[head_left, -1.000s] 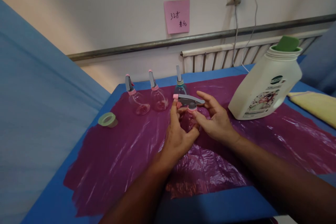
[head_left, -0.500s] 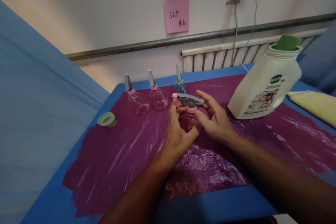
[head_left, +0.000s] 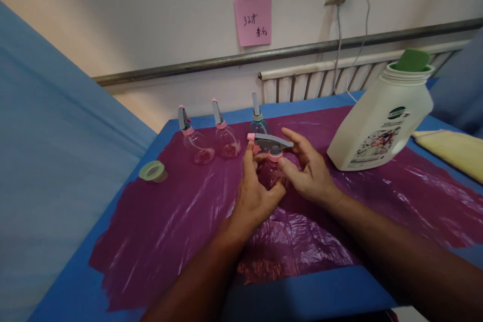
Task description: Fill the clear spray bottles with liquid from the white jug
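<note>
Between my two hands stands a clear spray bottle (head_left: 270,168) with a pink collar and a grey and pink trigger head (head_left: 272,141). My left hand (head_left: 255,190) is wrapped around the bottle's body from the left, its forefinger up near the pink nozzle. On the other side, my right hand (head_left: 308,171) pinches the pink collar with the thumb, and its forefinger reaches toward the rear of the spray head. The bottle's lower part is largely hidden by my fingers. Behind it are two pink-collared spray bottles (head_left: 227,143) (head_left: 199,148) and a bluish one (head_left: 258,125).
A large white jug (head_left: 381,121) with a green scoop (head_left: 413,60) in its mouth stands to the right, beside a yellow cloth (head_left: 449,153). At the left lies a small green cup (head_left: 153,171). Purple plastic sheeting (head_left: 162,241) covers the blue table; a curtain (head_left: 56,136) hangs left.
Almost nothing differs. Both hands keep the same hold on the spray bottle, and the whole view has shifted very slightly.
</note>
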A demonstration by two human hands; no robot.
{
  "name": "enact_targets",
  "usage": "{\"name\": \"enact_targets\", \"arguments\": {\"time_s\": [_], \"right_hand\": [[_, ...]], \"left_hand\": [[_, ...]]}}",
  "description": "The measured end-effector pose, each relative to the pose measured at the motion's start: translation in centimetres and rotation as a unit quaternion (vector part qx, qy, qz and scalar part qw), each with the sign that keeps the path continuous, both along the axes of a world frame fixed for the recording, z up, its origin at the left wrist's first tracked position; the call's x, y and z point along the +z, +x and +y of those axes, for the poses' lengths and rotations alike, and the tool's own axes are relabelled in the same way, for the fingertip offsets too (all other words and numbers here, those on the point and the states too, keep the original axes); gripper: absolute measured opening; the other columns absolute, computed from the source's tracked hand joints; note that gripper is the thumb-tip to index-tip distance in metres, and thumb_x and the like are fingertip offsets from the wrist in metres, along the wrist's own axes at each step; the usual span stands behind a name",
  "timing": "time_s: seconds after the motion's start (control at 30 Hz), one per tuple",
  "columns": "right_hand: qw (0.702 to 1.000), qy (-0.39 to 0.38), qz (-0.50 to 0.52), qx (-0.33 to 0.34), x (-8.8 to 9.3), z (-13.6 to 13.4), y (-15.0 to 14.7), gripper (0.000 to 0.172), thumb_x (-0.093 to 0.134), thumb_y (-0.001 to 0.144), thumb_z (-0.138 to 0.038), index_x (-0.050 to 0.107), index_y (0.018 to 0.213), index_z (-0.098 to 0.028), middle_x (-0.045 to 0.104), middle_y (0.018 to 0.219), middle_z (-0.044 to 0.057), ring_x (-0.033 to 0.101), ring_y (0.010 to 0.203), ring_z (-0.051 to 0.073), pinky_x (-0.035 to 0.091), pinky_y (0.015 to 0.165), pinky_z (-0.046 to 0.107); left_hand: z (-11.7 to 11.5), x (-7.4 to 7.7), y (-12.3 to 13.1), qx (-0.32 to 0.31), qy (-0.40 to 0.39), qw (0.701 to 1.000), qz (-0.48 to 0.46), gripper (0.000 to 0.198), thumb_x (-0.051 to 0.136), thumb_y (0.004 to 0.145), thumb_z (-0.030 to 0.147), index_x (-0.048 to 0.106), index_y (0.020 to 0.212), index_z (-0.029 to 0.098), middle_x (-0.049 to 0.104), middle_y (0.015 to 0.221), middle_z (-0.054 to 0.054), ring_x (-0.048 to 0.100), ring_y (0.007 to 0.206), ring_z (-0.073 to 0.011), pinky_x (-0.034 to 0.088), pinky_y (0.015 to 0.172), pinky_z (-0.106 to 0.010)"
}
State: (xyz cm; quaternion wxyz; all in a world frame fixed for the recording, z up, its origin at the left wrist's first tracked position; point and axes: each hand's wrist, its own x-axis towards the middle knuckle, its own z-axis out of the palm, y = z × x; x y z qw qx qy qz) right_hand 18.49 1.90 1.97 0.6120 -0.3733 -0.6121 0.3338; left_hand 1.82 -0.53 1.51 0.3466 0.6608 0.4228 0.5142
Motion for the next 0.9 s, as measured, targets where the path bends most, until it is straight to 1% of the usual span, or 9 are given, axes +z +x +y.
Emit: {"name": "enact_targets", "arguments": {"time_s": [0.07,0.17,0.3,0.4,0.5,0.63,0.7,0.8,0.9], "right_hand": [[1.0,0.008,-0.003,-0.021,-0.08,0.17,-0.05,0.073,0.089,0.095,-0.035,0.061,0.163,-0.033,0.074,0.154,0.011,0.075,0.135,0.029,0.061,0.125,0.059],[0.999,0.013,0.004,-0.043,0.01,0.31,-0.23,0.075,0.095,0.088,-0.033,0.066,0.157,-0.03,0.074,0.152,0.012,0.077,0.126,0.028,0.066,0.117,0.054],[1.0,-0.001,0.008,-0.01,0.23,-0.04,-0.16,0.07,0.083,0.1,-0.034,0.06,0.165,-0.03,0.078,0.146,0.012,0.078,0.128,0.026,0.067,0.115,0.05],[1.0,-0.011,-0.001,0.015,0.21,-0.25,0.02,0.068,0.076,0.105,-0.035,0.056,0.169,-0.032,0.078,0.147,0.012,0.077,0.133,0.027,0.065,0.119,0.054],[1.0,-0.013,-0.018,-0.008,0.2,-0.1,0.0,0.069,0.085,0.097,-0.034,0.062,0.162,-0.032,0.076,0.151,0.011,0.077,0.13,0.028,0.062,0.121,0.057],[0.999,0.002,-0.012,-0.046,0.5,0.04,-0.24,0.06,0.092,0.091,-0.034,0.071,0.146,-0.028,0.079,0.141,0.01,0.079,0.121,0.026,0.065,0.116,0.052],[1.0,-0.003,0.001,-0.029,0.64,-0.13,-0.25,0.062,0.088,0.095,-0.035,0.067,0.153,-0.028,0.079,0.142,0.011,0.079,0.124,0.026,0.067,0.114,0.05],[0.999,-0.035,0.013,0.025,0.56,-0.4,-0.09,0.068,0.077,0.105,-0.037,0.055,0.168,-0.03,0.08,0.141,0.012,0.079,0.128,0.027,0.07,0.106,0.048],[1.0,-0.025,-0.005,0.015,0.34,-0.33,0.04,0.07,0.08,0.102,-0.036,0.057,0.168,-0.032,0.077,0.151,0.012,0.077,0.132,0.028,0.066,0.116,0.053]], "left_hand": [[0.04,-0.1,-0.01,-0.001,-0.004,1.0,-0.002,0.116,0.089,0.097,0.028,0.014,0.185,0.037,0.067,0.151,-0.014,0.071,0.144,-0.0344,0.058,0.127,-0.065],[0.09,-0.27,-0.07,0.0,-0.007,1.0,-0.001,0.116,0.088,0.097,0.028,0.014,0.185,0.038,0.066,0.153,-0.014,0.07,0.146,-0.0349,0.057,0.127,-0.066],[0.23,-0.42,-0.15,-0.004,-0.003,1.0,-0.003,0.118,0.089,0.097,0.03,0.012,0.186,0.038,0.067,0.153,-0.015,0.071,0.144,-0.0355,0.058,0.126,-0.067],[0.36,-0.46,-0.2,-0.002,0.0,1.0,0.001,0.119,0.09,0.096,0.03,0.012,0.186,0.037,0.068,0.151,-0.015,0.072,0.142,-0.0355,0.058,0.126,-0.067],[0.35,-0.45,-0.19,-0.004,0.0,1.0,0.008,0.121,0.09,0.095,0.029,0.011,0.186,0.037,0.069,0.15,-0.014,0.071,0.144,-0.0354,0.055,0.129,-0.068],[0.18,-0.33,-0.09,-0.003,-0.008,1.0,0.003,0.119,0.088,0.095,0.028,0.011,0.185,0.037,0.068,0.151,-0.014,0.071,0.144,-0.035,0.056,0.129,-0.067],[0.15,-0.29,-0.05,-0.004,-0.01,1.0,-0.002,0.118,0.088,0.096,0.027,0.011,0.185,0.038,0.067,0.153,-0.015,0.072,0.143,-0.0355,0.058,0.126,-0.068],[0.17,-0.28,-0.05,-0.002,-0.011,1.0,-0.002,0.119,0.089,0.096,0.027,0.012,0.185,0.038,0.067,0.153,-0.017,0.07,0.144,-0.0369,0.06,0.124,-0.069],[0.13,-0.2,-0.03,0.0,-0.018,1.0,0.0,0.122,0.091,0.095,0.027,0.011,0.186,0.04,0.067,0.153,-0.016,0.071,0.143,-0.0366,0.061,0.123,-0.068]]}}
